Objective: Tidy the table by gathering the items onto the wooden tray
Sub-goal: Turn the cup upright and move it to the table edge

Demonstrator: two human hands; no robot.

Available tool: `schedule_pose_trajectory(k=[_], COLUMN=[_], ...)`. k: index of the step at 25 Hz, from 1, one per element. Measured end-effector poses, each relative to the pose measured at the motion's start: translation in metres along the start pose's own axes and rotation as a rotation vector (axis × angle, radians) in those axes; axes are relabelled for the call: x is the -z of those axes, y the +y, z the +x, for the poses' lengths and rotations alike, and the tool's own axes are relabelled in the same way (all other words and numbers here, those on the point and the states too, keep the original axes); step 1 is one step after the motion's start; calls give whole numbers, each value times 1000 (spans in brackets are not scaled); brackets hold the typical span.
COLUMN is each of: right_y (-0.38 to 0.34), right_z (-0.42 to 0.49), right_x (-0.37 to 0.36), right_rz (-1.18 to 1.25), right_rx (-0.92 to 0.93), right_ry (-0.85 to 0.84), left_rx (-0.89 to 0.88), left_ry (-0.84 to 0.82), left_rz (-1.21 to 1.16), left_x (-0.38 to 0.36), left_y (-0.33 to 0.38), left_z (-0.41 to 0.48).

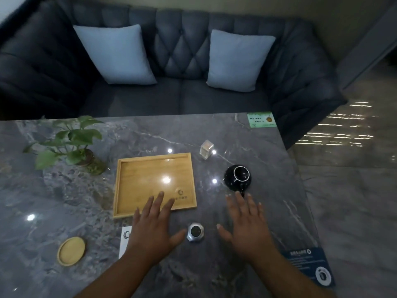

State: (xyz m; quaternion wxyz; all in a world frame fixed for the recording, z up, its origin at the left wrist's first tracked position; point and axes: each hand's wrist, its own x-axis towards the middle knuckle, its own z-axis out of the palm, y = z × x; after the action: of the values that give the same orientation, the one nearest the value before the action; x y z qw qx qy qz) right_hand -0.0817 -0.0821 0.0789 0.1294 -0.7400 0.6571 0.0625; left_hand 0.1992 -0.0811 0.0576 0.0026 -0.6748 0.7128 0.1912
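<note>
Hands: left hand (pixel 153 227) and right hand (pixel 247 224) both spread wide, holding nothing.
Tray: wooden tray (pixel 154 183) is bare, long axis running left-right.
Teapot: black teapot (pixel 237 176) sits right of the tray, its spout toward the right hand.
Advice: grasp the body, lift clear of the tray's rim.
Others: silver lid (pixel 195 231) lies below the tray's right corner; round coaster (pixel 71 251) lies below-left.

A café or lounge seating booth: a tufted dark sofa (pixel 171 61) with two pale cushions (pixel 117 54) faces a marble-look table (pixel 64 190) bearing printed stickers (pixel 261 119), a potted plant (pixel 71 145) and a branded wooden tray (pixel 154 183).
</note>
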Motion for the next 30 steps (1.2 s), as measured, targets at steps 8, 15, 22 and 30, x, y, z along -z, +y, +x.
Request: schedule_pose_trajectory(k=[8,15,22,30], right_y=[34,73,93,94], right_z=[-2,43,107,142], right_x=[11,26,20,5], right_rz=[19,92,218,255], right_rx=[-208,-143,-135,-71], right_ry=[42,56,12,-52], left_rx=[-177,-146,19,140], left_ry=[-45,-56,-55,11], left_rz=[2,51,-14,0], left_x=[-31,-52,-90,-130], left_y=[52,115,162,177], left_z=[45,79,118,118])
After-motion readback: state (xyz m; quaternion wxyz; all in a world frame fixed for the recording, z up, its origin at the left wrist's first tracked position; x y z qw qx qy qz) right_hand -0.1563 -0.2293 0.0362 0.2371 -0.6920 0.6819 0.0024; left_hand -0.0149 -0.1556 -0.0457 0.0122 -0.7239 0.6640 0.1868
